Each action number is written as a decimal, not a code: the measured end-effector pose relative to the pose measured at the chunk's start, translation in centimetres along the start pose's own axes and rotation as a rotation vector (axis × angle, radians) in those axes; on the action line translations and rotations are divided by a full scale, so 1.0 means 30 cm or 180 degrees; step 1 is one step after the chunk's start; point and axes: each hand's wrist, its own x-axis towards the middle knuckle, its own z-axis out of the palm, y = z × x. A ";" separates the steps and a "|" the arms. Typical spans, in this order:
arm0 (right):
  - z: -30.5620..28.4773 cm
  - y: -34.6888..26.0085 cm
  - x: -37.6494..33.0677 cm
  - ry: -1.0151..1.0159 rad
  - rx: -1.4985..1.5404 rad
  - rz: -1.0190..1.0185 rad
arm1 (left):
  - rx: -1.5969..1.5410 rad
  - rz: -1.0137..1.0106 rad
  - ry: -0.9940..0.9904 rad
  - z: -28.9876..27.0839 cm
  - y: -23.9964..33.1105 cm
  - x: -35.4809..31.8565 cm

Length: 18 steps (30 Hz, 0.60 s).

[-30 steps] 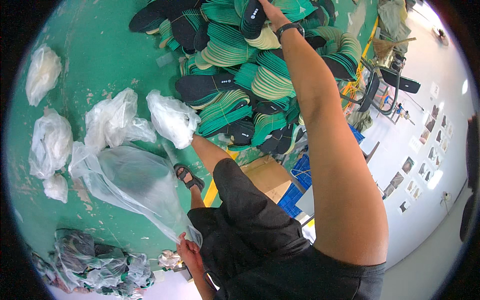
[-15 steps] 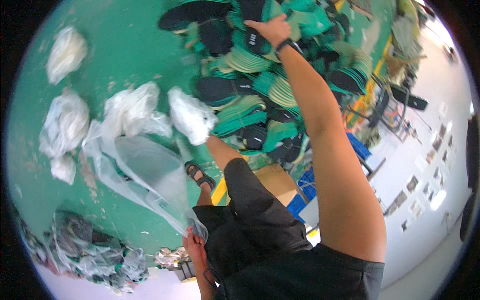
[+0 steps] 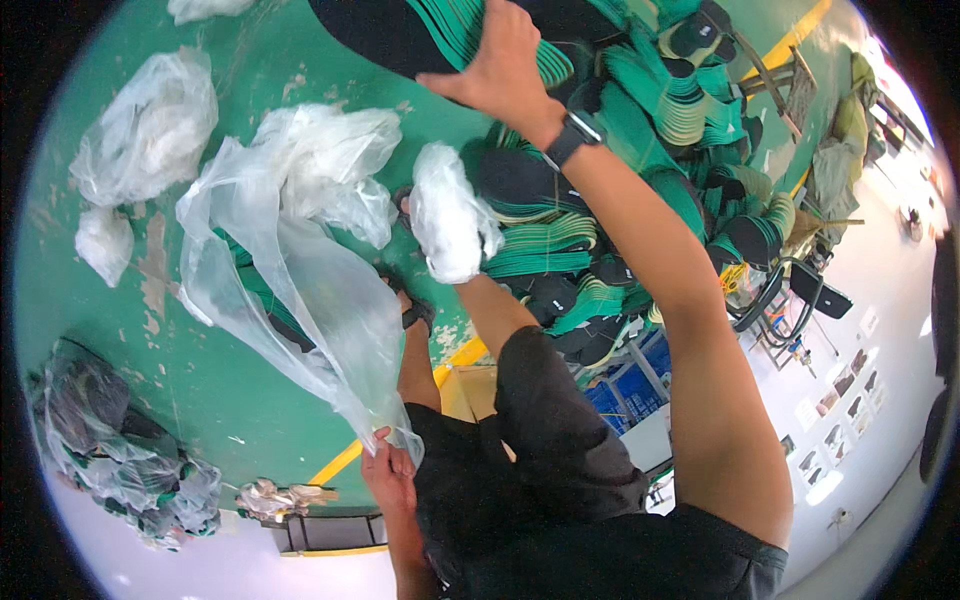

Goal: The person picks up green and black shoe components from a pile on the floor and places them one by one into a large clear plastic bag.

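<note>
Right hand point(image 3: 497, 62) reaches far out to the top of frame, fingers spread and pressed flat over a stack of green-and-black shoe insoles point(image 3: 430, 30); palm side is hidden, so cannot tell if it actually grips the stack or just rests on it. Stack is cut off by the top edge. Black wristwatch point(image 3: 570, 138) on that wrist. Left hand point(image 3: 388, 472) sits low near the body, closed in a pinch on the gathered mouth of a large clear plastic bag point(image 3: 300, 290); fingertips partly buried in the film. Bag stretches up and left over the green floor point(image 3: 250, 400); dark green shapes show through it, hard to make out. Big heap of insoles point(image 3: 620, 200) lies right of the bag, under the right arm, partly hidden by it. Crumpled white plastic bags point(image 3: 150, 125) scattered at left. Sandalled foot point(image 3: 412, 310) mostly covered by the bag. Lower left, bags stuffed with dark material point(image 3: 120, 450), contents unclear.
</note>
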 end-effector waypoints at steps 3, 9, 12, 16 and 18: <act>0.236 0.001 0.026 -0.0425 -0.0201 0.0237 | -0.0181 -0.0135 -0.0096 0.004 -0.051 0.046; 0.628 0.103 -0.096 -0.1336 -0.1084 0.0462 | -0.0508 -0.0342 -0.0091 -0.014 -0.111 0.132; 0.712 0.058 -0.094 -0.1239 -0.0999 0.0869 | -0.0474 -0.0309 -0.0078 -0.035 -0.093 0.117; 0.801 0.027 -0.042 -0.0861 -0.1077 0.1036 | -0.0706 -0.0184 -0.0189 -0.075 -0.086 0.087; 0.765 0.065 -0.032 -0.0884 -0.0989 0.1033 | -0.1031 -0.0066 0.0022 -0.077 -0.061 0.047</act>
